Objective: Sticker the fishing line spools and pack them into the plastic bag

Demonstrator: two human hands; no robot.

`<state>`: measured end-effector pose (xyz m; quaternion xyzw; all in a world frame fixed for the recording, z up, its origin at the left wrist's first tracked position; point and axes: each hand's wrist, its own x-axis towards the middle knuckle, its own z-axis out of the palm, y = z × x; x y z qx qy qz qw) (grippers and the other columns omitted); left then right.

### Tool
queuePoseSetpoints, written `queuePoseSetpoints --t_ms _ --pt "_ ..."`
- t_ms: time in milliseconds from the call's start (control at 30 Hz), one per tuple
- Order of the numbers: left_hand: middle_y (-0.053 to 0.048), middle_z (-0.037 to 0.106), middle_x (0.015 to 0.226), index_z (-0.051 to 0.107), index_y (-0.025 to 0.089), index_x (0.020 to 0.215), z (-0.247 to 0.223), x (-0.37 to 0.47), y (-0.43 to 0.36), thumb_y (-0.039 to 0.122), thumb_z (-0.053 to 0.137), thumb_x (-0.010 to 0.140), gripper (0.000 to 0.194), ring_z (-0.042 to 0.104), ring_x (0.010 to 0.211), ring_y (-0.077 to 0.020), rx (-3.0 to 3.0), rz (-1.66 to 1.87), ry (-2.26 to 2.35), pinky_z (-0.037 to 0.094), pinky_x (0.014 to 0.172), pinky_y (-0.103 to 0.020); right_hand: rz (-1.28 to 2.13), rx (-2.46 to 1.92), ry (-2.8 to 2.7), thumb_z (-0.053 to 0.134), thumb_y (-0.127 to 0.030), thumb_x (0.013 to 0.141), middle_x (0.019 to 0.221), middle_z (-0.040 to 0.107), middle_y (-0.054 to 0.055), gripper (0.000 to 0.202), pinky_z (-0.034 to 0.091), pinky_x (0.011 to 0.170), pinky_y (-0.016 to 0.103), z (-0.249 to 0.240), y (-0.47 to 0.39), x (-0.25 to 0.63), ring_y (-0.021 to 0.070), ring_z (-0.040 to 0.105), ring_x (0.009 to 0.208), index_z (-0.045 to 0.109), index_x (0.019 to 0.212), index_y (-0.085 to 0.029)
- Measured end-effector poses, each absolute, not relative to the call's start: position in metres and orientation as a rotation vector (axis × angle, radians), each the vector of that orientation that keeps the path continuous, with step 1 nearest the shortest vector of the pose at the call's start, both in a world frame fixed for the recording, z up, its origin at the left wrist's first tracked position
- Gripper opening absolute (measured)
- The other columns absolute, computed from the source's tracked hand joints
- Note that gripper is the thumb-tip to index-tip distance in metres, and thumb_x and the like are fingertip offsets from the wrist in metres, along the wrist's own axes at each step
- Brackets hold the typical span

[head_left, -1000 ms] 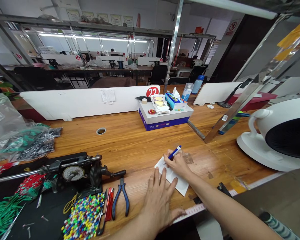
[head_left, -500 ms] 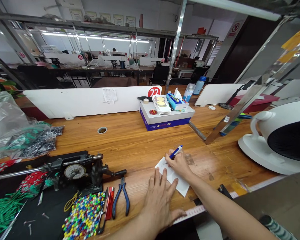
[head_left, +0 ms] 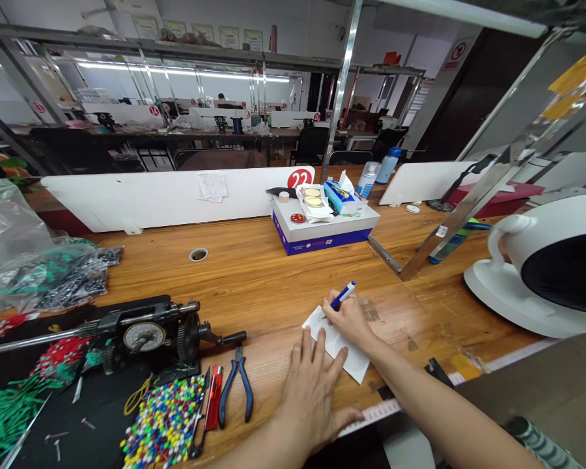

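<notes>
A small white sheet of paper lies slanted on the wooden table. My right hand rests on its upper part, fingers closed round a blue and white pen. The pen leans to the right, its tip down at the paper and mostly hidden by my fingers. My left hand is spread flat, palm down, with its fingertips on the paper's left edge and the thumb near the table's front edge. Any writing on the sheet is too small to make out.
Blue-handled pliers, a red cutter and many coloured beads lie left of my hands, before a black hand-cranked machine. A blue and white box stands behind, a white fan at the right.
</notes>
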<state>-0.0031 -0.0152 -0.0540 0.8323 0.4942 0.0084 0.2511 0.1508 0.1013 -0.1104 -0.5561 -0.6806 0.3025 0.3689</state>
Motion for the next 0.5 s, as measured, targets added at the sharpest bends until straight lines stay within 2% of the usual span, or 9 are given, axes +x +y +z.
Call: queuePoseSetpoints --t_ms 500 --pt "-0.016 0.005 0.166 0.032 0.032 0.157 -0.0617 -0.0027 -0.0155 0.085 0.042 0.083 0.092 0.0 0.152 -0.0451 2.307 0.032 1.359 0.016 0.118 -0.067 0.774 -1.443 -1.714 0.047 -0.044 0.088 0.05 0.055 -0.001 0.033 0.038 0.06 0.027 -0.105 0.1023 0.1509 0.014 0.051 0.05 0.043 0.063 -0.023"
